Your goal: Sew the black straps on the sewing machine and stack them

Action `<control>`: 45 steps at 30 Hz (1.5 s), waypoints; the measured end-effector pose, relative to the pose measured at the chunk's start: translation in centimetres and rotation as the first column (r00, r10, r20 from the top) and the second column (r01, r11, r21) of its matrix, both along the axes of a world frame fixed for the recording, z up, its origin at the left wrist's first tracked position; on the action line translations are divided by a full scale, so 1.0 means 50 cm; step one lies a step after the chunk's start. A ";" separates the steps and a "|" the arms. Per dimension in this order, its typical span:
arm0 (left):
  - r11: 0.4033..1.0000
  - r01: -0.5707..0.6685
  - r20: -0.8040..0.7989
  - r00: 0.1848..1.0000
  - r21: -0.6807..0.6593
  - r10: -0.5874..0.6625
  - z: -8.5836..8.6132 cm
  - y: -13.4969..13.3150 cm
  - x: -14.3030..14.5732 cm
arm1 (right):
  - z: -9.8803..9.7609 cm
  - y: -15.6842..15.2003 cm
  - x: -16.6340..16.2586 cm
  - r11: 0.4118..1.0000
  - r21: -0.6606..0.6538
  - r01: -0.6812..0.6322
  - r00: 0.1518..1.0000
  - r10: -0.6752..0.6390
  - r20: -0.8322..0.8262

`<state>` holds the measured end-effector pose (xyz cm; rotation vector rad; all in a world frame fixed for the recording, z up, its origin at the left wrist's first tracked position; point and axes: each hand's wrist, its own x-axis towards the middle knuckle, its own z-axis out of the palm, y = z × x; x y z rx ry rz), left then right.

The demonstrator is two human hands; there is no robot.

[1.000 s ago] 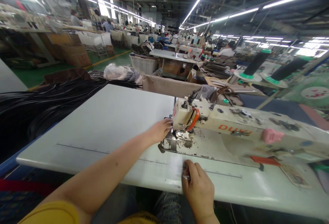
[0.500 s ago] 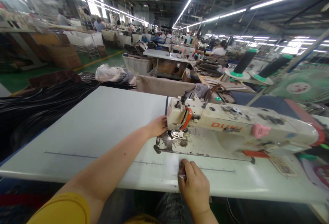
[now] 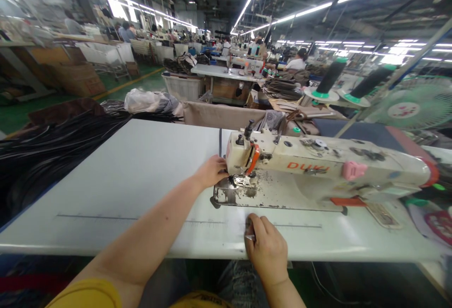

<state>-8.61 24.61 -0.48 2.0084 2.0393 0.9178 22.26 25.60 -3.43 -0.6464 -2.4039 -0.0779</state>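
A worn white sewing machine (image 3: 318,169) stands on a white work table (image 3: 134,176). My left hand (image 3: 211,171) reaches to the machine's needle end, fingers curled at the presser foot area (image 3: 240,181); whether anything is between them is hidden. My right hand (image 3: 266,247) rests at the table's front edge with its fingers closed on a small shiny metal piece (image 3: 250,236) that I cannot name. The machine's metal bed plate (image 3: 247,196) lies between the two hands.
A heap of black strips (image 3: 45,148) lies left of the table. Thread cones (image 3: 330,79) and a green fan (image 3: 413,105) stand at the right. A plastic bag (image 3: 148,101) lies behind the table. Further back are sewing stations, bins, cartons and other people.
The view has shifted, so the table and machine sit further left and lower in frame. Both hands keep their places at the needle end and the table's front edge.
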 end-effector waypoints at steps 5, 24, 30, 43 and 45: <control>0.997 -0.056 0.003 0.998 -0.061 0.056 0.008 -0.036 0.013 | 0.005 -0.002 -0.001 1.000 -0.013 -0.002 1.000 0.002 0.009; 0.925 -0.316 0.131 0.929 -0.210 0.346 0.007 -0.091 0.135 | 0.019 -0.008 -0.001 1.000 -0.013 -0.008 0.999 0.008 0.041; 0.909 -0.350 0.124 0.915 -0.227 0.384 0.008 -0.096 0.176 | 0.022 -0.007 -0.004 1.000 -0.016 -0.015 1.000 0.015 0.014; 0.888 -0.367 -0.001 0.924 -0.277 0.382 0.002 -0.088 0.224 | 0.007 -0.006 -0.008 1.000 -0.028 -0.012 0.999 0.011 -0.038; 0.898 -0.325 -0.049 0.944 -0.297 0.326 0.010 -0.097 0.226 | 0.006 -0.007 -0.007 0.999 -0.038 -0.014 0.999 0.012 -0.039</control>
